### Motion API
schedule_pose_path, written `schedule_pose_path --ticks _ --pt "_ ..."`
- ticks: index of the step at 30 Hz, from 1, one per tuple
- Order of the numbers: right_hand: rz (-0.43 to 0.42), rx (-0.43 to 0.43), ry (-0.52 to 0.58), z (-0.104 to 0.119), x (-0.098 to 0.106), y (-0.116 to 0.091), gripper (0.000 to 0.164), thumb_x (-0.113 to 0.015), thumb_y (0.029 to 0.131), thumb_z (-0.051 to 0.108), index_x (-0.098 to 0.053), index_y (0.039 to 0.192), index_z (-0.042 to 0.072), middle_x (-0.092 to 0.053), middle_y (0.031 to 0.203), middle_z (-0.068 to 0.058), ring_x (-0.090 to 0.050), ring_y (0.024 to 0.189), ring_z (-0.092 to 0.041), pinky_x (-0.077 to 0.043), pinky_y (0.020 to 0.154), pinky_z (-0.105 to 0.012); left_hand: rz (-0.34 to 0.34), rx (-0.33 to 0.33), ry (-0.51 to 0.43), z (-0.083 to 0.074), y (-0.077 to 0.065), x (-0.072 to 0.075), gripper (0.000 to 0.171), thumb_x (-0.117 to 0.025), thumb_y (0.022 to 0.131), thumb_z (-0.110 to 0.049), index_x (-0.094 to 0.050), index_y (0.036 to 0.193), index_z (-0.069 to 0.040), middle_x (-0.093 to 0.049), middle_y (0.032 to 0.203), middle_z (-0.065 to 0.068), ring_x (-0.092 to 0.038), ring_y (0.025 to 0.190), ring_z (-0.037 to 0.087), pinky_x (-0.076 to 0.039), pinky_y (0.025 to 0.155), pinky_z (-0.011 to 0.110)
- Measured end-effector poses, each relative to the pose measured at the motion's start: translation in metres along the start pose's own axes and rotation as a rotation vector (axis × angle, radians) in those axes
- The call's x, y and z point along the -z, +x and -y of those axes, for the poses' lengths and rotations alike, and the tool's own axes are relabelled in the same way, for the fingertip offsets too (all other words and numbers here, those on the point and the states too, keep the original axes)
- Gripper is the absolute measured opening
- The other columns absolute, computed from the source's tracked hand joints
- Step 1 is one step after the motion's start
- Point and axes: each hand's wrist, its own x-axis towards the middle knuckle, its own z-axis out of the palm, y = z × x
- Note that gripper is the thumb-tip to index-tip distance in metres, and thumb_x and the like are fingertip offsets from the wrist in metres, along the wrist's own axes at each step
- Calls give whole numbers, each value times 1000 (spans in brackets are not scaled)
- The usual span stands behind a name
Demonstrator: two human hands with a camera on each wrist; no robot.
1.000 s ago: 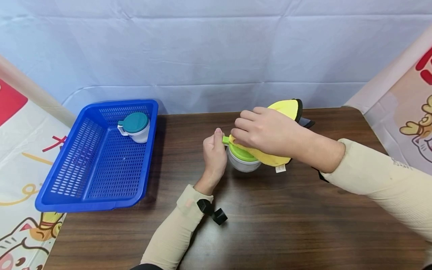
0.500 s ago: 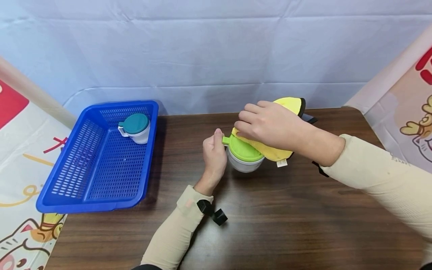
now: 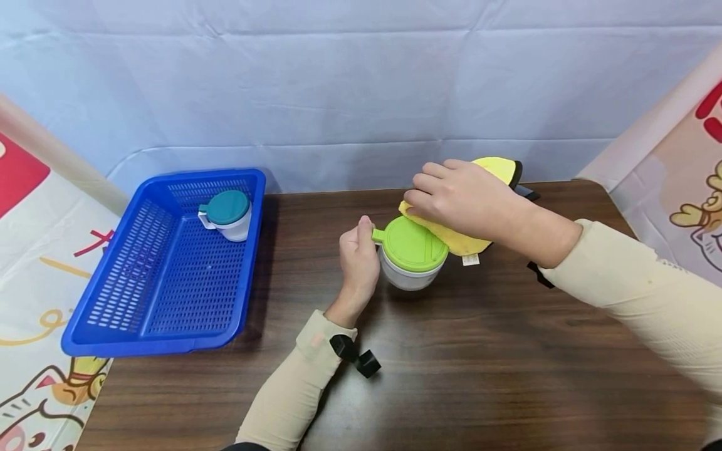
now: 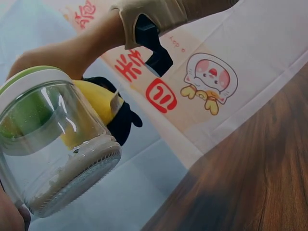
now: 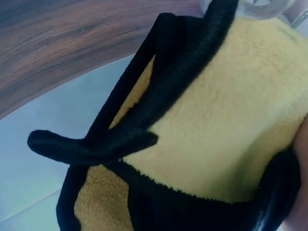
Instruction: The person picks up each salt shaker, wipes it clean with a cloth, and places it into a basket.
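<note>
In the head view my left hand (image 3: 360, 258) grips the handle of a glass seasoning jar (image 3: 410, 279), thumb up beside the lid's tab. The jar's bright green lid (image 3: 414, 243) is closed. My right hand (image 3: 458, 195) holds a yellow cloth (image 3: 459, 240) with black edging against the lid's far right edge. The left wrist view shows the clear jar (image 4: 57, 139) tilted, with pale matter at its bottom. Folds of the cloth (image 5: 226, 110) fill much of the right wrist view, hiding most of the fingers.
A blue plastic basket (image 3: 251, 275) stands on the left of the brown wooden table (image 3: 479, 369). Inside, at its back right, sits another handled jar with a teal lid (image 3: 228, 207). A pale cloth backdrop (image 3: 350, 94) rises behind the table.
My right hand has drawn the cloth right and away across the lid, baring more of the green top. The left hand and jar stay nearly still.
</note>
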Motion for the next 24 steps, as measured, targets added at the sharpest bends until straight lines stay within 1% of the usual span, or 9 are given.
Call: schedule_pose_path --ticks 3,6,8,11,13,16,24 --pt "9 -12 -20 -4 -3 -5 21 -78 89 15 -65 87 -1 -55 74 -8 -49 67 -26 -37 55 -31 -4 4 5 -1 0 1 55 -41 107 -13 -32 54 -9 -25 54 -5 -23 50 10 -19 52 24" --pt "36 -30 -44 -10 -10 -13 20 -78 89 15 -65 87 -1 -54 74 -8 -49 67 -26 -37 55 -32 -6 6 -7 -3 2 1 55 -41 108 -12 -32 54 -7 -26 55 -5 -24 51 10 -20 52 24" --pt "54 -55 -45 -14 -15 -21 20 -78 88 15 -65 86 0 -55 74 -8 -50 68 -26 -38 56 -32 -4 2 -13 -5 2 2 55 -41 108 -13 -32 54 -5 -26 55 -4 -25 52 11 -20 53 24" --pt "63 -100 -28 -20 -24 -33 19 -79 87 14 -66 87 0 -57 75 -8 -51 69 -26 -43 57 -34 0 5 -12 -7 3 2 55 -40 108 -13 -32 54 -6 -26 55 -4 -25 52 11 -21 53 24" --pt "52 -125 -12 -24 -27 -40 18 -79 86 14 -67 88 1 -58 76 -8 -52 70 -26 -46 58 -35 -1 18 -7 -7 4 3 55 -40 108 -12 -32 54 -9 -26 55 -4 -25 51 11 -21 53 24" --pt "35 -139 8 -27 -30 -46 17 -79 85 13 -67 89 1 -57 75 -7 -51 69 -26 -47 59 -36 -5 33 -3 -7 4 3 54 -40 108 -12 -33 54 -11 -26 54 -3 -26 52 12 -21 53 24" --pt "-3 -146 50 -23 -26 -49 18 -81 83 13 -67 88 4 -57 76 -6 -52 69 -25 -45 58 -35 -16 32 -10 -7 6 5 54 -41 108 -13 -32 54 -12 -26 56 -3 -25 53 12 -23 55 24"
